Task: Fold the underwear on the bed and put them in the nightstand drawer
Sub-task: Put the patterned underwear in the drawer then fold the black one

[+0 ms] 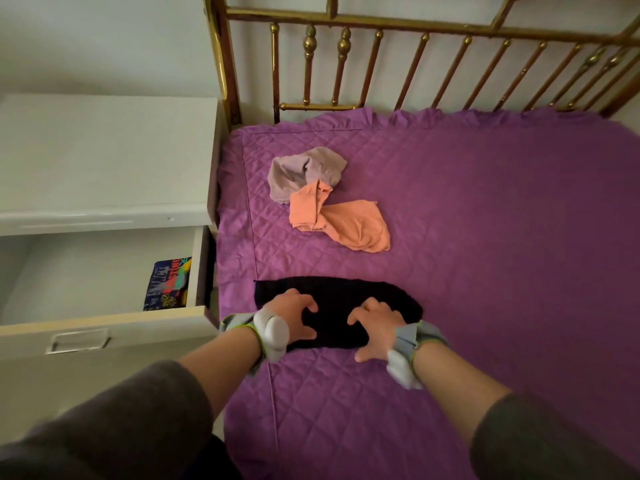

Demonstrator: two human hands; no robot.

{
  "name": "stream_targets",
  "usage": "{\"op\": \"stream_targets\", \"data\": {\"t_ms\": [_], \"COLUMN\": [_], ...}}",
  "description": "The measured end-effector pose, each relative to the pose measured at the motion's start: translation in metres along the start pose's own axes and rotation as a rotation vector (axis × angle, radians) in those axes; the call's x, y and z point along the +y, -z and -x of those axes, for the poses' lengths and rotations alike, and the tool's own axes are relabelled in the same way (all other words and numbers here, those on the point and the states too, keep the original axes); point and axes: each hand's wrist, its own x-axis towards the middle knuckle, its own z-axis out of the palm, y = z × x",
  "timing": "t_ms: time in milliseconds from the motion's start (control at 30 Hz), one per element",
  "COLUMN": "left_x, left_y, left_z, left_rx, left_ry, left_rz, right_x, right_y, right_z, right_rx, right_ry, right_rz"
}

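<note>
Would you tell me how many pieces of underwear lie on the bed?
3: black pair under left hand and right hand, orange pair beyond it, mauve pair partly under the orange; more might hide underneath.

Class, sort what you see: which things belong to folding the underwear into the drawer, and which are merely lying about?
For the job: flat black fabric underwear, under the left hand and right hand; crumpled mauve fabric underwear; crumpled orange fabric underwear; open white nightstand drawer.
Merely there: brass-barred headboard; purple quilted bedspread.
</note>
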Motion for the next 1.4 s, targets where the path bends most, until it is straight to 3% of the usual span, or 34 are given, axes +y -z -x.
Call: {"op": "stream_targets", "data": {"t_ms": [67,200,333,433,533,633,700,800,933,1000,1133,1300,1400], "left_x": [-0.002,-0.008,-0.01,-0.007,-0.006,-0.007,-0.008,-0.011,-0.012,-0.013,-0.024,-0.04,-0.043], "left_y": [-0.011,-0.016,-0.006,-0.003,-0.017,-0.03,-0.03,-0.025,-0.002,0.011,0.031,0.055,0.068], "left_z": [-0.002,-0.002,-0.004,-0.001,0.007,0.009,0.008,0.004,0.001,0.003,0.009,0.012,0.017], "left_rx": [-0.002,0.091,0.24,0.147,0.034,0.08,0.1,0.111,0.33,0.36,0.402,0.535,0.601], "left_ry": [0.024,0.022,0.009,-0.055,-0.026,-0.013,-0.042,-0.039,0.015,0.012,0.005,0.032,-0.004], "left_rz": [-0.082,-0.179,-0.091,-0.05,-0.289,-0.432,-0.436,-0.298,0.107,0.214,0.298,0.309,0.323], "right_x": [0.001,0.008,0.014,0.012,0.008,0.01,0.012,0.014,0.015,0.018,0.025,0.038,0.048], "right_y": [-0.012,-0.007,0.022,0.04,0.036,0.015,-0.001,-0.023,-0.038,-0.036,-0.021,0.012,0.038], "right_z": [-0.005,-0.011,-0.017,-0.016,-0.013,-0.009,-0.006,-0.002,-0.001,-0.001,0.002,0.009,0.015], "right_rx": [0.067,0.173,0.248,0.173,0.046,-0.031,0.011,0.139,0.311,0.326,0.366,0.689,0.754], "right_ry": [-0.008,0.01,0.042,0.081,0.065,-0.006,-0.04,-0.11,-0.24,-0.249,-0.181,-0.171,-0.201], "right_rz": [0.061,-0.042,-0.132,-0.121,-0.034,0.042,0.073,0.065,0.02,-0.041,-0.217,-0.447,-0.601]}}
